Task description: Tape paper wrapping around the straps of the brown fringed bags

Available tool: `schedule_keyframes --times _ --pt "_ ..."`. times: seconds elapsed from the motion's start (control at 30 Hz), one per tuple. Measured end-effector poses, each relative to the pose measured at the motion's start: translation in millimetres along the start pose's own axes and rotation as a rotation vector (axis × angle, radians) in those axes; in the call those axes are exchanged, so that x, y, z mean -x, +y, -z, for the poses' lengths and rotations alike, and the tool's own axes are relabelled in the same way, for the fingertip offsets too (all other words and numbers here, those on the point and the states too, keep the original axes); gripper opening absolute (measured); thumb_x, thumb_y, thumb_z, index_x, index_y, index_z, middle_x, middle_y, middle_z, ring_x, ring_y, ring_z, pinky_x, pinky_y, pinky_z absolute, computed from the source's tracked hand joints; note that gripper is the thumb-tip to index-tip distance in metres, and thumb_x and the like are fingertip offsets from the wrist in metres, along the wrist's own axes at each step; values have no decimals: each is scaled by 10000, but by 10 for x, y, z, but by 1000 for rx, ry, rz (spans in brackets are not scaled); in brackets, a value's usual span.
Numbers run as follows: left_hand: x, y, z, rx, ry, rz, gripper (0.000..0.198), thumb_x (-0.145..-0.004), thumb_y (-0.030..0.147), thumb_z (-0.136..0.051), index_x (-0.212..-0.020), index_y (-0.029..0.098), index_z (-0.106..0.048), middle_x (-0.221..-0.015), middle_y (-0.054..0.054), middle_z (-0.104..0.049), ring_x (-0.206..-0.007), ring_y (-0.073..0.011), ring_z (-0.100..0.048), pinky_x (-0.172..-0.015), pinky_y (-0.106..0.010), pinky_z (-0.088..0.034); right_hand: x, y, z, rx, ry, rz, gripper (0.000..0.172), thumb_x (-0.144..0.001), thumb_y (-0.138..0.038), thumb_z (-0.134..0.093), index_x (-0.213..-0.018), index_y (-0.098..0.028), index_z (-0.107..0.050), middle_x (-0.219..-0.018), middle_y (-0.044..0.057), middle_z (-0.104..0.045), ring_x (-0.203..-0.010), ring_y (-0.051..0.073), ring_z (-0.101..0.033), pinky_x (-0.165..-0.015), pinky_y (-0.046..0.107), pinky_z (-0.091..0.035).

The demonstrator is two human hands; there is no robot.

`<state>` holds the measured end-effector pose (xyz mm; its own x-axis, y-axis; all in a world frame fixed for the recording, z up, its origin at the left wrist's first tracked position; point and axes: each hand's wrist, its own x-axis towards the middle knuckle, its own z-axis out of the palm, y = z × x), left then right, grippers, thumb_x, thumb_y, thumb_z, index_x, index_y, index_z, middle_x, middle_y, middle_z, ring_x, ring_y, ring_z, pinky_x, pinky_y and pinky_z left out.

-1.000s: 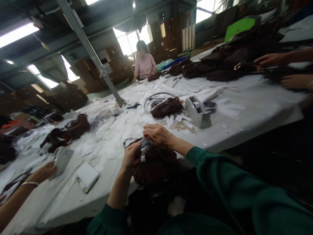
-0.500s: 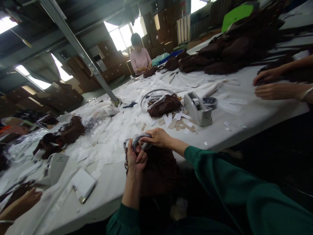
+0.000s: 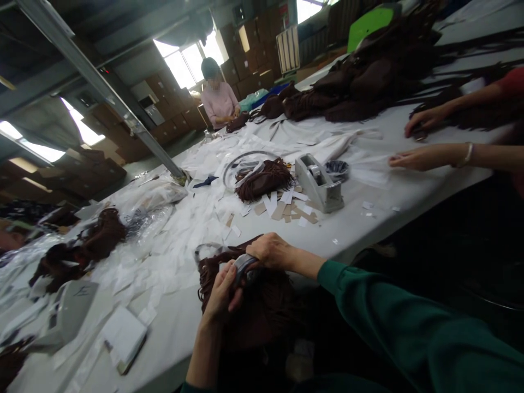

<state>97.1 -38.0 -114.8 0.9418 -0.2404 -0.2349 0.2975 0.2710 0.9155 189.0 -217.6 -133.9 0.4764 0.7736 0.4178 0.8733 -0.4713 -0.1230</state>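
A dark brown fringed bag [image 3: 257, 314] leans at the near table edge, its lower part in shadow. Between my hands is a grey, shiny coiled strap, seemingly wrapped in clear plastic [image 3: 244, 264], over the bag's upper part. My left hand [image 3: 223, 289] pinches its left side between thumb and fingers. From the right, my right hand [image 3: 272, 252] grips the other side, fingers curled over it. Another pale wrapped loop [image 3: 208, 251] shows at the bag's top left. Beyond my hands, a second brown fringed bag [image 3: 266, 179] lies on the table.
A tape dispenser [image 3: 319, 183] stands right of scattered paper slips [image 3: 282, 204]. Another dispenser [image 3: 71, 311] and a white pad [image 3: 123, 333] lie left. Brown bags [image 3: 356, 87] pile up at back right. A co-worker's hands [image 3: 426, 155] work at right; another person [image 3: 219, 98] stands across the table.
Both hands have lowered toward the bag with the wrapped strap, uncovering more of its fringed top. The view has shifted right. The co-worker's hands at right have moved apart.
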Motion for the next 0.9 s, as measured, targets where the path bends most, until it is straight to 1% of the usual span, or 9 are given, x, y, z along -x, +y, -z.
schedule_keyframes --times 0.1,0.17,0.23,0.33,0.4,0.53,0.7,0.8,0.9 --pt "16 -87 -24 27 16 -14 270 -853 432 -609 -818 185 -505 -618 47 -575 -212 -1 -325 -224 -118 -191 87 -4 -38 -23 44 -6 341 -978 -364 -398 -862 -170 -652 -784 52 -662 -703 163 -581 -634 262 -379" --pt "3 -123 -40 54 75 -35 285 -847 431 -613 -783 182 -489 -602 55 -563 -202 -2 -316 -215 -119 -188 142 72 -27 -66 95 -76 388 -980 -438 -375 -982 -165 -650 -911 79 -668 -825 176 -595 -734 271 -419" --pt "-30 -156 -50 89 145 -64 301 -830 441 -625 -774 183 -480 -640 49 -581 -200 2 -314 -209 -124 -189 191 225 -15 -77 128 -269 433 -992 -446 -321 -1157 -151 -594 -1090 111 -643 -1002 193 -574 -862 295 -420" --pt "-98 -210 -54 118 193 -90 333 -790 467 -656 -771 182 -485 -673 43 -591 -199 0 -323 -207 -137 -185 255 548 -55 -13 122 -577 484 -1004 -376 -258 -1345 -84 -438 -1341 187 -503 -1254 273 -425 -1024 441 -326" --pt "-138 -242 -51 124 198 -89 357 -767 481 -675 -755 179 -487 -661 41 -588 -196 -7 -332 -208 -146 -173 296 745 -128 16 85 -658 509 -980 -380 -325 -1362 -55 -415 -1409 230 -422 -1329 352 -320 -1056 579 -222" --pt "-172 -280 -42 139 190 -104 349 -786 480 -659 -763 179 -483 -659 38 -591 -195 -9 -338 -212 -140 -162 425 868 -283 24 -39 -652 506 -919 -425 -465 -1316 -114 -490 -1403 199 -454 -1341 362 -307 -1078 646 -75" --pt "-169 -307 -38 160 161 -133 317 -841 448 -616 -773 176 -468 -672 41 -591 -201 -4 -351 -214 -120 -174 751 553 -295 75 -99 -484 459 -946 -388 -416 -1323 -134 -478 -1410 173 -457 -1357 347 -283 -1061 672 -9" --pt "-170 -321 -33 170 147 -141 318 -838 448 -622 -774 175 -471 -667 42 -584 -201 -5 -353 -210 -120 -175 924 362 -213 59 -72 -443 376 -964 -306 -381 -1292 -170 -505 -1386 153 -487 -1312 320 -367 -1056 635 -114" --pt "-166 -332 -25 172 140 -145 325 -830 455 -630 -771 174 -478 -659 41 -576 -199 -8 -352 -209 -125 -171 956 357 -74 22 -85 -433 311 -950 -270 -422 -1222 -204 -557 -1318 128 -543 -1202 269 -477 -991 477 -297"
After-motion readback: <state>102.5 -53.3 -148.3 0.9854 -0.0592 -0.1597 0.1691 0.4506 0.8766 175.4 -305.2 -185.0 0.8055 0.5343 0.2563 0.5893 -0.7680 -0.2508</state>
